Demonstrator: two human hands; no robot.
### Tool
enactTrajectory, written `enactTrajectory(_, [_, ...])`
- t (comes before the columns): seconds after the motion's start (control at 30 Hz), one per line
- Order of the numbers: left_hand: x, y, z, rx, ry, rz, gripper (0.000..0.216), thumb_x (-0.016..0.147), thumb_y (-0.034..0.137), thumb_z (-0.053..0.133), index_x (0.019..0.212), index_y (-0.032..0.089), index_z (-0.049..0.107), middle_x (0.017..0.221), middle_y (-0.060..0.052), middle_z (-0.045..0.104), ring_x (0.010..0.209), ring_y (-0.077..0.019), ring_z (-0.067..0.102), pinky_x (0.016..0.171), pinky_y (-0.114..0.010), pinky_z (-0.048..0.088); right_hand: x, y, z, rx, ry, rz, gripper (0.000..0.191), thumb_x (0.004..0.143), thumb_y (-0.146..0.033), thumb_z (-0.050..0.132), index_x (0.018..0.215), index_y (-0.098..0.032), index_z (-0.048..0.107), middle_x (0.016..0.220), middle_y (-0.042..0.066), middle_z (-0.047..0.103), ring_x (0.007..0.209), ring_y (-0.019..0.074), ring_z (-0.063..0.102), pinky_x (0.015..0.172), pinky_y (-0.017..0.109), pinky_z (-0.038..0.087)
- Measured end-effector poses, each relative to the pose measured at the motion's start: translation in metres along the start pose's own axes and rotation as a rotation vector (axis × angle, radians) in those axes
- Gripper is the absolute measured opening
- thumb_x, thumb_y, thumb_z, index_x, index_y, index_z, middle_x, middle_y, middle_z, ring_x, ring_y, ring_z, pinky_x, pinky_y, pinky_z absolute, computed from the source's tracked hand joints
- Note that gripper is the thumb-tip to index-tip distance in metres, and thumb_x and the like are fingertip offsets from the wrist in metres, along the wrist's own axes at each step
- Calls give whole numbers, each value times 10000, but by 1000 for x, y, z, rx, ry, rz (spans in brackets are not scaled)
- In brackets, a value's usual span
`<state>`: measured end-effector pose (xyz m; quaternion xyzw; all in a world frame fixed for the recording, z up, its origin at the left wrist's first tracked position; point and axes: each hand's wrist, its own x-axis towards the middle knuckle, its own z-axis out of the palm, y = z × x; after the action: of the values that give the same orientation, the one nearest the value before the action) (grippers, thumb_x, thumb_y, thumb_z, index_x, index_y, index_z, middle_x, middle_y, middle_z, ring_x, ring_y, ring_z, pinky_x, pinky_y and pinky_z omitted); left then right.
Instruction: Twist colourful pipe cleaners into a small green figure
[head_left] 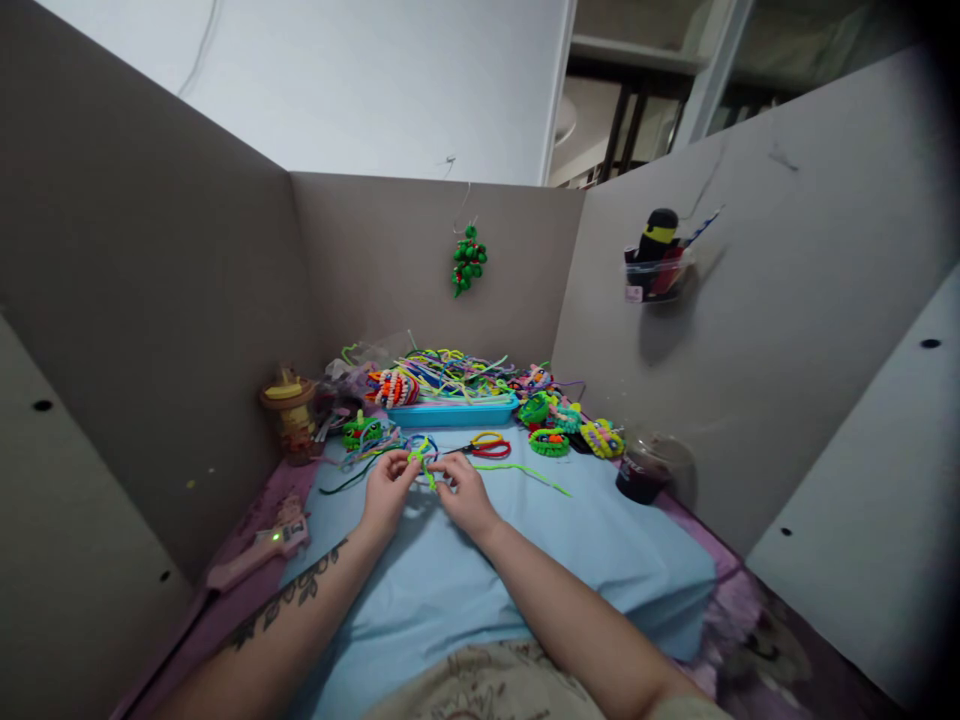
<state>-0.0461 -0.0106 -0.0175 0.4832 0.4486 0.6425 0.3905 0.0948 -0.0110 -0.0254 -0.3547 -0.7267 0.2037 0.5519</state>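
Between the fingertips of both hands is a small twisted piece of yellow-green pipe cleaner (430,476). My left hand (388,490) pinches its left side, and my right hand (466,497) has its fingers closed at its right side. The fingers partly hide the piece. A long light green pipe cleaner (531,472) trails out on the cloth to the right of my right hand. Just beyond the hands lie scissors (491,446) with red and yellow handles. More loose pipe cleaners, among them a dark green one (343,490), lie left of my left hand.
A blue tray (454,414) heaped with colourful pipe cleaners stands at the back. Several fuzzy woven pieces, including a green one (549,443), lie to its right. A dark cup (641,480) is at right; a lidded tumbler (295,420) and pink glue gun (259,558) are at left.
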Motion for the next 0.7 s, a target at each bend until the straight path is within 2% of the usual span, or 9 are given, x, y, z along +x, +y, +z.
enactTrajectory(0.13, [-2, 2, 0, -13, -17, -13, 396, 597, 418, 698, 837, 155, 526, 639, 17, 572, 555, -100, 530, 499, -188, 366, 0, -3, 0, -53, -2, -81, 203, 697, -97, 538, 813, -214, 656, 813, 35, 583, 807, 167, 531, 764, 300, 422])
enactTrajectory(0.27, [-4, 6, 2, 46, -16, 46, 343, 609, 392, 685, 812, 151, 547, 629, 17, 575, 562, -104, 535, 533, -203, 388, 0, -6, -4, -56, 41, -129, 86, 753, -166, 541, 752, -210, 615, 786, 37, 589, 805, 175, 530, 774, 320, 412])
enactTrajectory(0.43, [-5, 11, 6, 145, -7, 106, 273, 618, 345, 676, 780, 155, 565, 617, 19, 581, 573, -112, 534, 569, -216, 395, -2, -9, -7, -43, 147, -132, 80, 790, -204, 513, 735, -200, 572, 773, 44, 551, 788, 176, 513, 739, 309, 418])
enactTrajectory(0.7, [-2, 8, -1, 192, -8, 136, 263, 664, 348, 649, 828, 164, 560, 674, 4, 601, 631, -129, 567, 586, -224, 408, 0, -8, -5, 19, 150, -77, 81, 798, -223, 507, 734, -197, 549, 768, 33, 530, 745, 155, 498, 641, 262, 404])
